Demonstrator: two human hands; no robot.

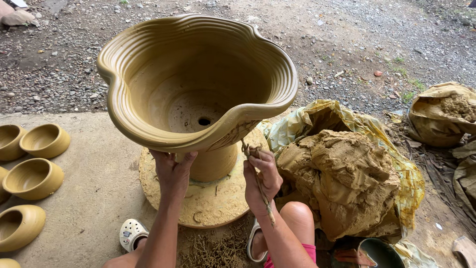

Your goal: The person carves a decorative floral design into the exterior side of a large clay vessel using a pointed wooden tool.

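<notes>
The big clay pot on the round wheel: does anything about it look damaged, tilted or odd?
No damage stands out. The big clay pot stands upright, its wavy rim looks shaped on purpose. The left hand steadies its underside, and the right hand holds a thin stick tool against patterned marks below the rim.

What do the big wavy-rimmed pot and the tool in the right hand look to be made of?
Big pot: apparently unfired clay, smooth matte ochre with ridged rim lines, matching the raw clay heap beside it. Tool in the right hand: thin, clay-smeared stick, probably wood; the coating hides its surface.
</notes>
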